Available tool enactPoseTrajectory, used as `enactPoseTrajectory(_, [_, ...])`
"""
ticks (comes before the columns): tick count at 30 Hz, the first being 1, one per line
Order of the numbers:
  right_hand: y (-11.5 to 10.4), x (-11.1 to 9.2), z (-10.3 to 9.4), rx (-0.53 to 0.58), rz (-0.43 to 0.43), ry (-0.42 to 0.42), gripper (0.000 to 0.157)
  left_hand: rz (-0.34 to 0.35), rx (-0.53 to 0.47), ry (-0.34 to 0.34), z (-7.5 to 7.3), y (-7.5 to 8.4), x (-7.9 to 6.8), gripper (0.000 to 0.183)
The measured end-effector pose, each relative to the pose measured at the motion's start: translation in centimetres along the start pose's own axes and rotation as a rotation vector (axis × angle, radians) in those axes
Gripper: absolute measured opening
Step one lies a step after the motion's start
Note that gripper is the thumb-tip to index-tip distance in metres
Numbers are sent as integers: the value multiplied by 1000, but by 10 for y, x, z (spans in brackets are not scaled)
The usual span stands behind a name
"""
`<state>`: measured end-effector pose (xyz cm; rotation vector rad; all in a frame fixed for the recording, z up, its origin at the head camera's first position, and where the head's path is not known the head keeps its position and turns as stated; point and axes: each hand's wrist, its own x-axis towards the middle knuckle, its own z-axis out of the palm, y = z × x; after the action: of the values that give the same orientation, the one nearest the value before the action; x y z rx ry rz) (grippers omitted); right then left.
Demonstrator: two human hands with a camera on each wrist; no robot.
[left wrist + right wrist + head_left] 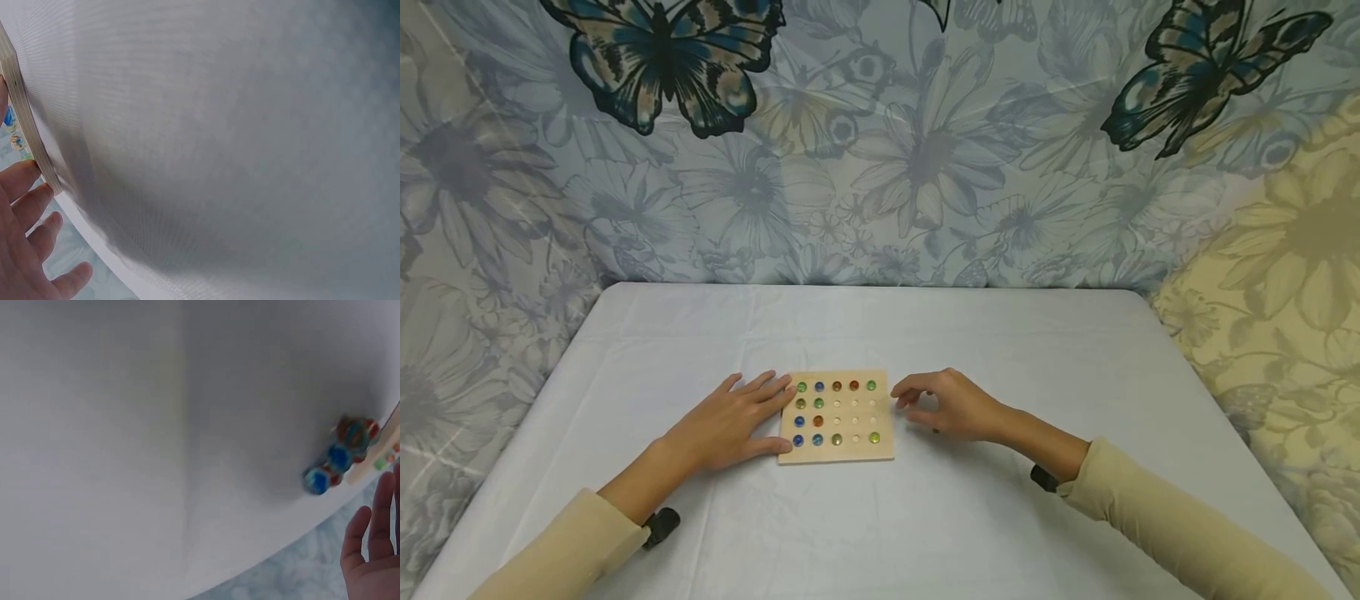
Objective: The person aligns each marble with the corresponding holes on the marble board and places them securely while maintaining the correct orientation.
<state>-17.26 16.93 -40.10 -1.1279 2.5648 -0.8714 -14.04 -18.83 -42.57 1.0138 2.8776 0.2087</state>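
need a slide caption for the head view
Left hand touching a wooden board partly filled with coloured marbles, right hand near its opposite edge.

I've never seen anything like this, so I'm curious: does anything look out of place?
Nothing looks damaged. Several loose marbles sit clustered beside the wooden board, near the right hand. They stand out because some hollows are empty, though that may simply be unfinished work.
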Motion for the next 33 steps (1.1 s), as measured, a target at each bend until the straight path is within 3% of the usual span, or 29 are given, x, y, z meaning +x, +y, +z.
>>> enactPoseTrajectory(12, [32, -27, -22, -5, 80, 41, 31, 3, -13, 4, -1, 1, 0, 80])
enactPoseTrajectory(24, [49, -41, -24, 20, 146, -20, 32, 4, -21, -2, -2, 2, -1, 80])
enactPoseTrajectory(33, [53, -42, -22, 37, 122, -19, 31, 8, -4, 6, 0, 0, -1, 80])
